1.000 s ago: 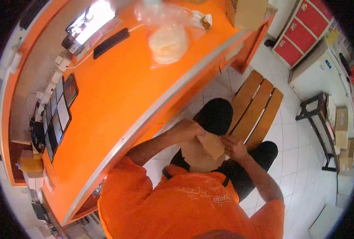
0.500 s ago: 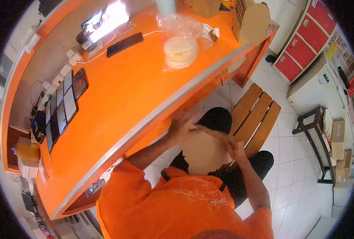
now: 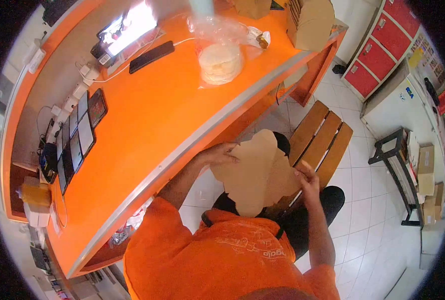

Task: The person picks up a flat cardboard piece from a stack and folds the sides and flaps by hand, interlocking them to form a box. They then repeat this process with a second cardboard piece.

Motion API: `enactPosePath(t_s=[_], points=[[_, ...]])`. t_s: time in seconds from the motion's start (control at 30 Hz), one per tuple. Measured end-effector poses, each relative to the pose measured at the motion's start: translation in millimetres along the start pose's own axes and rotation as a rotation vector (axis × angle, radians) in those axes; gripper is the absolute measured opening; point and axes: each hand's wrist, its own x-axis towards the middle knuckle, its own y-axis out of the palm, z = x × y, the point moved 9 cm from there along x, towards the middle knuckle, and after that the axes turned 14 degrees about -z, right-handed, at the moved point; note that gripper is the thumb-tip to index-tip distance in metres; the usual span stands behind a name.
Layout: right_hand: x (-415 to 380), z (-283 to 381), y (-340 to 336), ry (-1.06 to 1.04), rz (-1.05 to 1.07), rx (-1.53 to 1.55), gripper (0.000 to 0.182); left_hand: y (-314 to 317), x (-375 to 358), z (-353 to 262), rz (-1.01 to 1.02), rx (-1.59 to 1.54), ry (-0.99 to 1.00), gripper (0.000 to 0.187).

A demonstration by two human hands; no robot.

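A flat cardboard box blank [image 3: 255,172] with rounded flaps lies opened out above my lap. At its upper left edge, my left hand [image 3: 223,153] is closed on the card, fingers bent over the rim. On the opposite side my right hand [image 3: 307,178] grips the right edge, with the thumb and some fingers partly hidden behind or against it. Under the blank are my dark-clad legs and part of a slatted wooden bench [image 3: 315,135].
The orange counter [image 3: 147,115] curves along my left. On it are a plastic bag of stacked round flatbreads [image 3: 220,65], a dark phone [image 3: 151,57], several tablets or phones [image 3: 77,130] and folded cardboard boxes [image 3: 310,25]. A black-framed stand [image 3: 397,165] is at right.
The cardboard blank has turned and spread out, so more of its face shows. My left hand has moved to its upper left edge; my right hand stays at the right edge.
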Motion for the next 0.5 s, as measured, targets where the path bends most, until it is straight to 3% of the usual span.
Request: enactPosePath(t_s=[0.1, 0.2, 0.3, 0.37, 0.5], points=[[3.8, 37.4, 24.6, 0.019, 0.252, -0.319, 0.059, 14.7, 14.2, -2.7, 0.095, 0.073, -0.014, 0.046], [20.1, 19.5, 46.1, -0.024, 0.527, -0.547, 0.055, 24.2, 28.2, 8.0, 0.180, 0.153, -0.024, 0.047], [45.0, -7.8, 44.2, 0.093, 0.472, -0.638, 0.051, 26.4, 17.4, -27.6, 0.192, 0.101, -0.068, 0.048], [45.3, -21.1, 41.6, 0.208, 0.378, -0.537, 0.050, 29.7, 12.7, -37.3, 0.201, -0.031, -0.134, 0.050], [6.6, 8.9, 59.7, 0.377, 0.443, -0.243, 0.052, 22.5, 28.4, 5.1, 0.093, 0.219, -0.179, 0.050]])
